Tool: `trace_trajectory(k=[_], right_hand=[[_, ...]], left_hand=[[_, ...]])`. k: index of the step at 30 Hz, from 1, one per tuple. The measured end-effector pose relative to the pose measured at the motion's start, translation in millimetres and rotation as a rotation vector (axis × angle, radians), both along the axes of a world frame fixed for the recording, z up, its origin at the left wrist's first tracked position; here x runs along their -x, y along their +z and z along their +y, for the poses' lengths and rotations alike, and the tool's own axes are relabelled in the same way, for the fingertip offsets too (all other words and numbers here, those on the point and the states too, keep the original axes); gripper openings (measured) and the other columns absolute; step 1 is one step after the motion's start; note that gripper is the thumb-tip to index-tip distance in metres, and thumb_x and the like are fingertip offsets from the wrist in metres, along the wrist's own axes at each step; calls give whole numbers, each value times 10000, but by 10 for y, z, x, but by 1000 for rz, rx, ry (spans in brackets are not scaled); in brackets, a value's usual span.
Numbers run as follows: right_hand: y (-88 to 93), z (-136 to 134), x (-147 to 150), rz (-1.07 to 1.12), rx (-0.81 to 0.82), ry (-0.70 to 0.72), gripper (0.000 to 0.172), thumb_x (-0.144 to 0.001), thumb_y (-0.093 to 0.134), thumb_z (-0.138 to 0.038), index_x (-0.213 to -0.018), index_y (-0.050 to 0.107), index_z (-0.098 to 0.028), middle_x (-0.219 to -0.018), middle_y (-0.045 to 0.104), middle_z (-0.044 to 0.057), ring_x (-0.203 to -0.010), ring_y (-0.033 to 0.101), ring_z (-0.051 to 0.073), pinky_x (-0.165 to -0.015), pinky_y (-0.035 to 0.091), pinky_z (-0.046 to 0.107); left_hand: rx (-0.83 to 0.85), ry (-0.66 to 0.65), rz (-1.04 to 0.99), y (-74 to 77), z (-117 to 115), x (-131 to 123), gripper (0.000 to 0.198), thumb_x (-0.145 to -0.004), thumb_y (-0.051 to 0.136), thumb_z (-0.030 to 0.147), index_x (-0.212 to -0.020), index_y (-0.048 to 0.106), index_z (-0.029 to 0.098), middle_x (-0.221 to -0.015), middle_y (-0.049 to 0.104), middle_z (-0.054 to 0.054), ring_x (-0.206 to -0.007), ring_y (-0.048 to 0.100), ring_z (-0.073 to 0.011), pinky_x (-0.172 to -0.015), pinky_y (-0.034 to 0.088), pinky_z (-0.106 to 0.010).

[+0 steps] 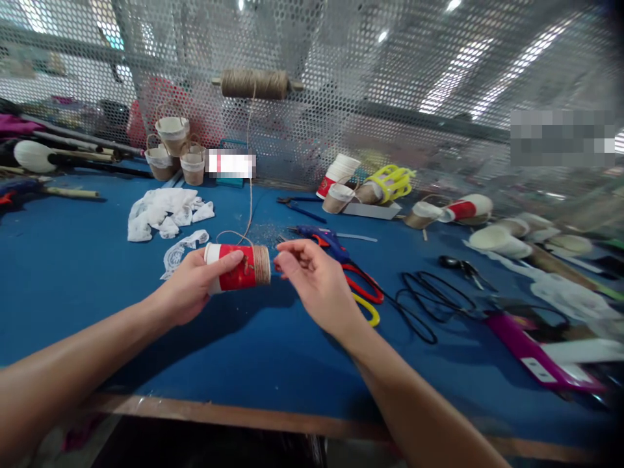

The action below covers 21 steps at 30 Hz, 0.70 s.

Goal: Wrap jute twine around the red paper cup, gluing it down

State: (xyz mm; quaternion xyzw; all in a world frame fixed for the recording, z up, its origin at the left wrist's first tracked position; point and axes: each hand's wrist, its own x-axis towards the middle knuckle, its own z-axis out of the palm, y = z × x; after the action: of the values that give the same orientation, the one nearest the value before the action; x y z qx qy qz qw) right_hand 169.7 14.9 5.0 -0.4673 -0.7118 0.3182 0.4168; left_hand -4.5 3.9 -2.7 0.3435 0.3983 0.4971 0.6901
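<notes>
My left hand (192, 286) is wrapped round a red and white paper cup (236, 265), held on its side above the blue table. Jute twine (262, 264) is wound in close turns round the end of the cup nearer my right hand. A loose strand of twine (250, 195) runs up from the cup to a twine spool (254, 84) on a stick by the mesh. Just off the wound end is my right hand (316, 279), thumb and fingers pinched together. What they hold, if anything, is hidden.
White lace (163, 211) lies at left, below small twine-covered baskets (173, 133). A blue glue gun (324, 240), red-handled scissors (365, 286), pliers (305, 208) and stacked paper cups (337, 174) are beyond my right hand. A black cable (433, 302) and purple power strip (536, 354) lie right.
</notes>
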Motion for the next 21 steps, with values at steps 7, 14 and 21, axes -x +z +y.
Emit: trace_trajectory(k=[7, 14, 21], right_hand=[[-83, -147, 146, -119, -193, 20, 270, -727, 583, -194, -977, 481, -180, -929, 584, 68, -774, 562, 158, -682, 484, 322], [-111, -134, 152, -111, -188, -4, 221, -712, 547, -152, -915, 466, -188, -846, 567, 45, -688, 540, 139, -642, 480, 313], [-90, -146, 155, -85, -180, 18, 211, -707, 541, -144, -888, 451, -204, -796, 541, 13, -638, 516, 117, -628, 477, 288]], left_hand=[[9, 28, 35, -18, -1, -21, 184, -691, 677, 244, -793, 674, 90, -668, 697, -45, -555, 594, -97, -535, 435, -174], [-38, -2, 25, -22, -22, -34, 147, -715, 655, 217, -795, 672, 95, -701, 709, -47, -643, 623, -109, -633, 471, -182], [-94, 0, 97, -42, -31, -38, 172, -722, 645, 236, -833, 678, 110, -749, 717, -53, -680, 636, -129, -674, 484, -208]])
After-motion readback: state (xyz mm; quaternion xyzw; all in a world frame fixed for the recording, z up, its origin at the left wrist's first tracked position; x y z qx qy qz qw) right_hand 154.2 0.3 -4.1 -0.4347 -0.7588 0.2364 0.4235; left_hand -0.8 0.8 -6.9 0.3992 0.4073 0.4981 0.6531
